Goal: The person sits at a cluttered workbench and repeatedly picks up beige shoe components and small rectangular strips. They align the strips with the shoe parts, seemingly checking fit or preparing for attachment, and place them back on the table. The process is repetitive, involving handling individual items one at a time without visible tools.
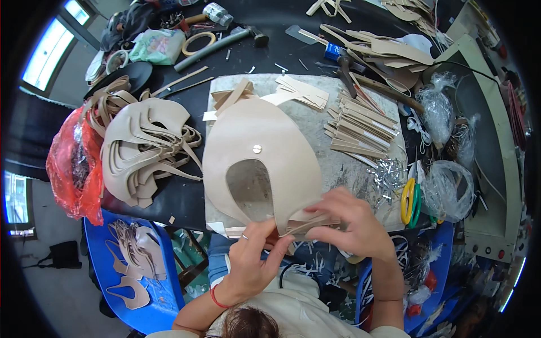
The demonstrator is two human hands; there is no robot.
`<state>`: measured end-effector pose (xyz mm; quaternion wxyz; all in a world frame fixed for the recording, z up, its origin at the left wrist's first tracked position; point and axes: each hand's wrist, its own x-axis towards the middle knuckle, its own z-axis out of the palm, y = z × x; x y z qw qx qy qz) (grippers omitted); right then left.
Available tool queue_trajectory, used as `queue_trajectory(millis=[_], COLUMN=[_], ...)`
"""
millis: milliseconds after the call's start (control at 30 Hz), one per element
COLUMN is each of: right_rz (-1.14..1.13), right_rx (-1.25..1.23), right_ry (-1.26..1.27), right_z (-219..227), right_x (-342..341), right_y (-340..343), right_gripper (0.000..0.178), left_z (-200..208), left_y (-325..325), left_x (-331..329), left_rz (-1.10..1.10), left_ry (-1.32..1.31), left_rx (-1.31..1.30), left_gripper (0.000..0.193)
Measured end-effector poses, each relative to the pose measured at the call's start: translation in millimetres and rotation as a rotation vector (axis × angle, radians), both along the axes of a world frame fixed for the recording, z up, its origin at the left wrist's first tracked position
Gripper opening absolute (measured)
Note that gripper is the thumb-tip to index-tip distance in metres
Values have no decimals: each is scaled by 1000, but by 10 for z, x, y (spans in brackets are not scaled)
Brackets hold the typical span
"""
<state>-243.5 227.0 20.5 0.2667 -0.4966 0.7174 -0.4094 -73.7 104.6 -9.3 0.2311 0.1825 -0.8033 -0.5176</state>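
A beige leather-look panel (289,135) with a rounded top, an oval cut-out and a silver stud lies on the worn work board in front of me. My left hand (251,262), with a red cord at its wrist, pinches the panel's lower edge below the cut-out. At the lower right corner, my right hand (354,225) curves its thumb and fingers around the panel's edge, where narrow beige layers show between them. Part of each hand's fingertips is hidden by the material. To the left rests a stack of similar cut beige pieces (132,146).
Beige strips (360,127) and small metal fasteners (389,177) lie on the board's right side. Yellow-handled scissors (408,194) are beside them. Hammers (256,36) lie farther back. A red plastic bag (73,163) and a blue chair (104,236) with cut pieces stand left.
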Motion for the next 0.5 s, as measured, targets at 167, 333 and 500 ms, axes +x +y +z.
queue_trajectory(millis=[167,333,500], right_rz=[175,-55,-569], right_rx=[-162,-254,-272], right_ry=[-98,-44,-148], right_z=[-72,133,56], right_x=[64,76,-120], right_y=[-107,-135,105], right_gripper=[22,25,22], left_z=[172,447,657], left_y=[-47,-293,-776], left_x=[36,-103,-1179], left_rz=[-18,-88,-99], left_ry=[33,100,181], left_rx=[-133,-430,-639], left_gripper=[31,34,29])
